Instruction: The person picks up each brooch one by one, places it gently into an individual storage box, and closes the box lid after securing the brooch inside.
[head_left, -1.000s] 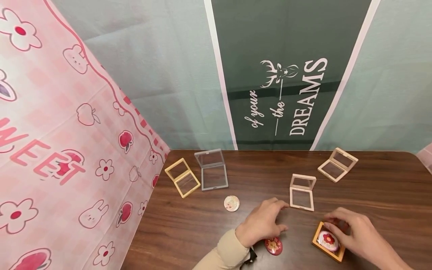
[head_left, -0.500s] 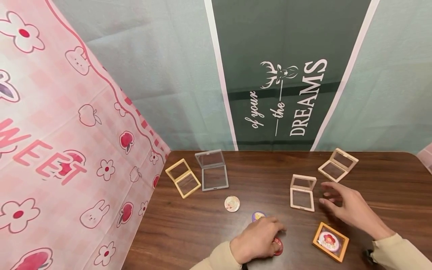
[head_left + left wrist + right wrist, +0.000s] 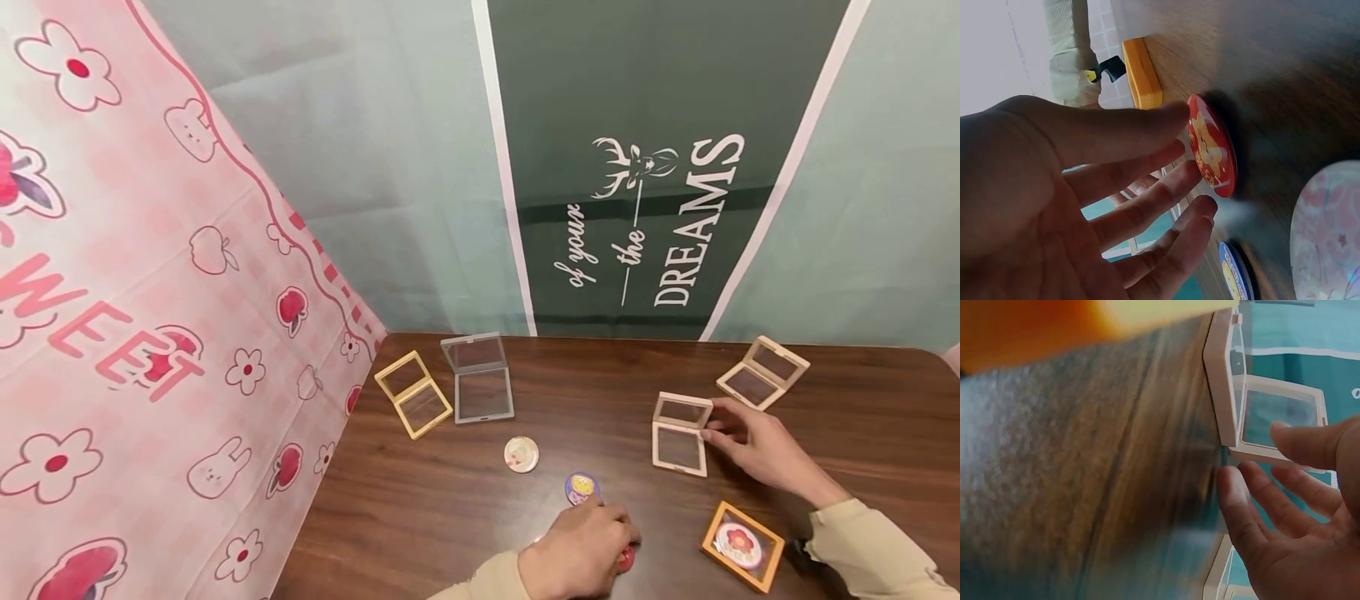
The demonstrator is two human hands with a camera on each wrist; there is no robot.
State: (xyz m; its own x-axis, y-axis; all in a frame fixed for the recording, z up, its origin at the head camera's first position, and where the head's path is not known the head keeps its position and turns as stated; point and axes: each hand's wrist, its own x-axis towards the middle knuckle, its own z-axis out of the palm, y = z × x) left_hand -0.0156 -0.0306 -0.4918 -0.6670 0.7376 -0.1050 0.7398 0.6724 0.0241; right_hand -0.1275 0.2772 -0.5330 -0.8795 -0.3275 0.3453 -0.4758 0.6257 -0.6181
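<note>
My left hand (image 3: pixel 581 550) is low over the table, its thumb and fingertips at the rim of a red button badge (image 3: pixel 1213 147) with a yellow figure. A blue-rimmed badge (image 3: pixel 582 487) lies just beyond it. A pale pink badge (image 3: pixel 1329 231) appears large in the left wrist view. My right hand (image 3: pixel 765 446) reaches the right side of a pale pink display frame (image 3: pixel 678 448) standing open. In the right wrist view, the thumb overlaps its clear panel and the fingers spread below the hinge. An orange frame (image 3: pixel 742 546), closed, holds a white badge with a red flower.
On the left stand a yellow open frame (image 3: pixel 414 396) and a grey open frame (image 3: pixel 482 392). Nearer me lies a round cream badge (image 3: pixel 521 454). A beige open frame (image 3: pixel 763 372) sits at the back right. Cloth hangings (image 3: pixel 405 167) rise behind the dark wooden table (image 3: pixel 435 517).
My right hand has let go of the orange frame, now closed, and moved up to the pink frame. The left hand has come down and back, over the red badge, uncovering the blue-rimmed badge.
</note>
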